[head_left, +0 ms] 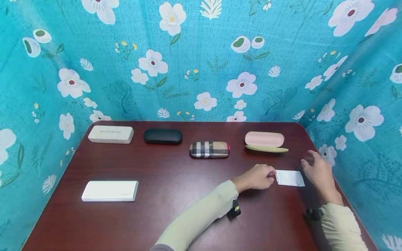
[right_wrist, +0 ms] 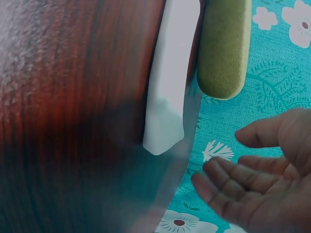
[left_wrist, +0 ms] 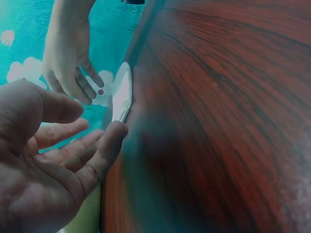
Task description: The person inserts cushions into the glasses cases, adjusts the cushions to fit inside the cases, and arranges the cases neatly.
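A flat white rectangle (head_left: 290, 178), which looks like a folded cloth, lies on the table between the two hands. My left hand (head_left: 258, 176) is at its left edge with fingers loosely bent; in the left wrist view the thumb stands apart from the fingers and a fingertip (left_wrist: 116, 130) meets or nearly meets the cloth (left_wrist: 123, 92). To the right of the cloth, my right hand (head_left: 319, 173) hovers with relaxed fingers and nothing in them. Behind the cloth stands an opened glasses case (head_left: 265, 140), pink inside and olive green (right_wrist: 223, 53) outside.
A plaid glasses case (head_left: 209, 149), a black case (head_left: 163, 136) and a cream case (head_left: 111, 134) line the back of the dark red table (head_left: 176, 216). A white box (head_left: 110, 191) lies at the left. A floral turquoise curtain (head_left: 188, 62) surrounds the table's back and sides.
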`<state>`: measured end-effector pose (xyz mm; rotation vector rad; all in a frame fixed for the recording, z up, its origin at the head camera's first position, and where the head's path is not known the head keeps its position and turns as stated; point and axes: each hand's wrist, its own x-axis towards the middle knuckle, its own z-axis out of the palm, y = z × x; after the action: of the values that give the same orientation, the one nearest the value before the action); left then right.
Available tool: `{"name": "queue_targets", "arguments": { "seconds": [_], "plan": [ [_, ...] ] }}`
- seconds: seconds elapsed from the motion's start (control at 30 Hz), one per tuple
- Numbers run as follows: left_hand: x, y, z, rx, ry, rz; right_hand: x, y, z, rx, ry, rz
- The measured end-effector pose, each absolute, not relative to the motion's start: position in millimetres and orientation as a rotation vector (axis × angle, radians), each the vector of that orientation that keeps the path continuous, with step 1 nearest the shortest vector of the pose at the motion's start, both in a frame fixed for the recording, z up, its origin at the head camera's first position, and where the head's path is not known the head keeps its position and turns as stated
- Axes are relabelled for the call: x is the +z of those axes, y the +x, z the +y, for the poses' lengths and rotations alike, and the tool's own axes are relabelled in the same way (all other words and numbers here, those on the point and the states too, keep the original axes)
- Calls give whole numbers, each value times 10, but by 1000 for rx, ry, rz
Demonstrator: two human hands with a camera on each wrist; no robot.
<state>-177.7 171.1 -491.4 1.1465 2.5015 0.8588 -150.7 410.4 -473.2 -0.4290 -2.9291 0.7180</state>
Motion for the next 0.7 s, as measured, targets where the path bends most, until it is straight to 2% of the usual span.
{"name": "queue_targets", "arguments": {
  "seconds": [0.17,0.43,0.7],
  "plan": [
    [-4875,-1768,1787,823,1027,2540,-4672,-1467,4132,680,-580,-3000],
    [-4991,-1800,2035,861,786,2504,-4659,-1463,4167,579,-559,-3213],
    [-4816,-1715,2091,756,566,2553,-4763,-1447,4090,632,-549,-3294]
  ]
}}
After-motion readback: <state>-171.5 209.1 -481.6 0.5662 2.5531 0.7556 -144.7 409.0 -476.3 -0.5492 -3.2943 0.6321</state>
